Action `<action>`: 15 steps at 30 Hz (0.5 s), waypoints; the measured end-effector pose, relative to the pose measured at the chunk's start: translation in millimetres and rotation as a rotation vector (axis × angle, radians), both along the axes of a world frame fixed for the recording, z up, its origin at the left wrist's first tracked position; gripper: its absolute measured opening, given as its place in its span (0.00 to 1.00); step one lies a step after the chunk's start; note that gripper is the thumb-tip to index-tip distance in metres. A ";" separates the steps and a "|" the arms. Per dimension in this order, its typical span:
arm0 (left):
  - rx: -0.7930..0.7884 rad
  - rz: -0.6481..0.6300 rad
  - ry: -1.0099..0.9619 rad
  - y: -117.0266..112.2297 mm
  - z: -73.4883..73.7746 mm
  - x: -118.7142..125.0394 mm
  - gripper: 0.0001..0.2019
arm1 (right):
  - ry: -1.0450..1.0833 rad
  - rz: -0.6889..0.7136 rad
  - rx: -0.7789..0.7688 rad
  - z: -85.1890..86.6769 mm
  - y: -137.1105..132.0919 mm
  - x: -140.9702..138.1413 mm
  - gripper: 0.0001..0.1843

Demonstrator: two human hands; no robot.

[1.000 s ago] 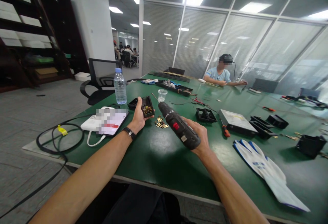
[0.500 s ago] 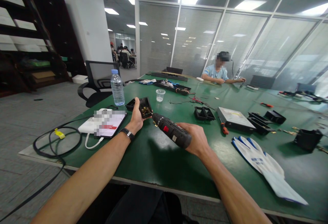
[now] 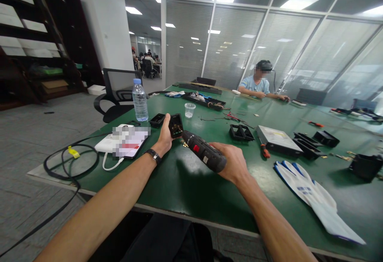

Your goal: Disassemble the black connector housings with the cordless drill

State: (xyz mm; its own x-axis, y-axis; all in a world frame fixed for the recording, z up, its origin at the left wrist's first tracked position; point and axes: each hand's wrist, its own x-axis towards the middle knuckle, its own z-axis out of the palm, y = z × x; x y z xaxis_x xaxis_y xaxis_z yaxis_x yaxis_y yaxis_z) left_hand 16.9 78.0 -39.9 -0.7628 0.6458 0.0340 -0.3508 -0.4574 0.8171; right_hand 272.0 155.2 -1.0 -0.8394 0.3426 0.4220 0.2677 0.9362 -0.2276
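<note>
A small black plastic housing [image 3: 176, 123] with brass-coloured parts inside is gripped in my left hand [image 3: 165, 137], its open side tilted toward me. My right hand [image 3: 231, 160] is wrapped around a black cordless drill [image 3: 203, 150] with a red button. The drill's front end points left into the housing; whether its bit touches a part there is too small to tell. Just left of the housing lies another black box [image 3: 157, 120]. Small brass pieces [image 3: 184, 144] lie on the green table [image 3: 167, 186] below the drill tip.
Left of my hands are a water bottle [image 3: 140, 101], a phone [image 3: 136, 144] and a coiled cable [image 3: 72, 154]. A plastic cup [image 3: 189, 110] stands beyond. To the right are black frames [image 3: 241, 133], a metal box [image 3: 279, 141], a screwdriver [image 3: 265, 151] and a glove [image 3: 308, 196]. Another person [image 3: 257, 82] sits across.
The view has shifted slightly, moving everything a little to the right. The housing in my left hand is turned a bit more upright, and the drill stays at it.
</note>
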 end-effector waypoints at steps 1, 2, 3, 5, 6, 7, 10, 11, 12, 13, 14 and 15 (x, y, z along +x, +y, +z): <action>0.004 0.002 0.002 -0.1 -0.1 -0.4 0.29 | -0.001 -0.001 -0.002 0.8 -0.2 0.5 0.19; 0.006 0.005 0.004 -0.2 -0.1 -0.8 0.29 | -0.001 0.000 -0.006 1.4 -0.3 1.0 0.19; 0.005 0.006 0.005 -0.4 -0.1 -1.2 0.29 | -0.002 0.002 -0.010 1.9 -0.5 1.4 0.19; -0.002 0.006 0.006 -0.6 0.1 -1.3 0.29 | -0.005 0.010 -0.016 2.3 -0.6 2.0 0.19; -0.004 0.003 0.005 -0.7 0.3 -1.1 0.29 | -0.008 0.012 -0.017 2.3 -0.6 2.1 0.19; -0.005 0.000 0.004 -0.8 0.4 -0.8 0.29 | -0.013 0.012 -0.015 2.1 -0.6 2.2 0.19; 0.001 -0.012 -0.006 -0.9 0.2 -0.1 0.28 | -0.026 0.008 -0.009 2.0 -0.8 2.0 0.18; 0.006 -0.019 -0.010 -0.9 0.0 0.1 0.28 | -0.027 0.007 -0.010 2.1 -1.0 1.8 0.17; 0.013 -0.025 -0.015 -0.9 -0.2 0.1 0.28 | -0.026 0.004 -0.011 2.3 -1.2 1.7 0.17; 0.021 -0.031 -0.020 -1.0 -0.2 0.1 0.28 | -0.026 0.002 -0.014 2.4 -1.3 1.6 0.16; 0.029 -0.035 -0.025 -1.1 -0.1 0.1 0.28 | -0.024 0.001 -0.016 2.5 -1.5 1.5 0.16; 0.035 -0.038 -0.028 -1.1 0.2 0.1 0.28 | -0.023 0.000 -0.018 2.4 -1.6 1.4 0.16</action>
State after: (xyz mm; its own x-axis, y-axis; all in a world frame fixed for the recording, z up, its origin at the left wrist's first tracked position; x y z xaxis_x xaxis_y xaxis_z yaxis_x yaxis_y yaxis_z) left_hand 17.0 76.9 -39.6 -0.7385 0.6733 0.0362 -0.3912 -0.4716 0.7903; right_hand 273.4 153.6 1.4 -0.8487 0.3500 0.3966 0.2730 0.9320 -0.2383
